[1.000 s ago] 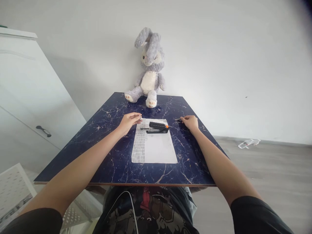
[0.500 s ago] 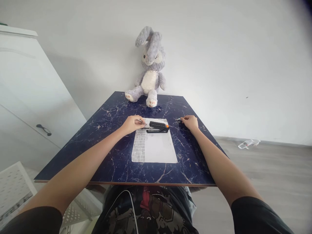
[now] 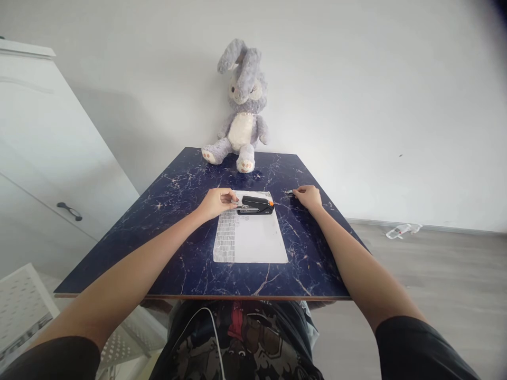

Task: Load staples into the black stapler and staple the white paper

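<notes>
A black stapler (image 3: 255, 205) with an orange end lies on the far edge of a white sheet of paper (image 3: 249, 235) on the dark blue marble table (image 3: 178, 248). My left hand (image 3: 217, 201) is curled at the stapler's left end, its fingertips pinched on the metal front tip. My right hand (image 3: 309, 197) rests on the table to the right of the paper, fingers closed on a small dark object (image 3: 290, 193) that I cannot make out.
A grey plush rabbit (image 3: 241, 111) sits at the table's far edge against the white wall. A white cabinet (image 3: 43, 158) stands to the left. A white perforated panel (image 3: 19, 306) lies low on the left. A clear plastic item (image 3: 402, 230) lies on the floor to the right.
My left hand slid right from the paper's top-left corner and closed onto the stapler's front end. My right hand stayed in place.
</notes>
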A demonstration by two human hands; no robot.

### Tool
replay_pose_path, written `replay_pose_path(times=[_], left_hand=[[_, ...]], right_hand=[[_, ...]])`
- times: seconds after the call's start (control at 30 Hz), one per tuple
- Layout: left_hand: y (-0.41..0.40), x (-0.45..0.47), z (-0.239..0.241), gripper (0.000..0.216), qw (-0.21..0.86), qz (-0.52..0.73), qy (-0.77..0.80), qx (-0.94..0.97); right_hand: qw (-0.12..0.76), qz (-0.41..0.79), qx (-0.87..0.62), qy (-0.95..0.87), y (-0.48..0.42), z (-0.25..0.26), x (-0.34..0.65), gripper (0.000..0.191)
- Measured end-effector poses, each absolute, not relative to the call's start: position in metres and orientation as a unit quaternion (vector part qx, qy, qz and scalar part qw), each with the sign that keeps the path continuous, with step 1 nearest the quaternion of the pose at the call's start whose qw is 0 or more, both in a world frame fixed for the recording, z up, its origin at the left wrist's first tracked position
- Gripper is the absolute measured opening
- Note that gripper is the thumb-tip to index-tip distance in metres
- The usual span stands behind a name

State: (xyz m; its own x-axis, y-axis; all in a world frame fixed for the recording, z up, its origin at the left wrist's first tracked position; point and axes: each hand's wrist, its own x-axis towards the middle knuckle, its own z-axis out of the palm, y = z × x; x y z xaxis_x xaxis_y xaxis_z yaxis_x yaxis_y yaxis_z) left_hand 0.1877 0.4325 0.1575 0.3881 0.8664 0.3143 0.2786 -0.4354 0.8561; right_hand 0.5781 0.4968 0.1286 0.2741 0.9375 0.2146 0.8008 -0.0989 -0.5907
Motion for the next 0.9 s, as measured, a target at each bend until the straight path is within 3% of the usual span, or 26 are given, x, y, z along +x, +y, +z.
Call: replay_pose_path(times=[0.9], left_hand=[[0.438,0.188,0.149,0.036,0.376,0.344,0.44,0.74]], right_hand=[[0.3,0.095,-0.739,-0.596,0.497,0.128,0.577,0.02]])
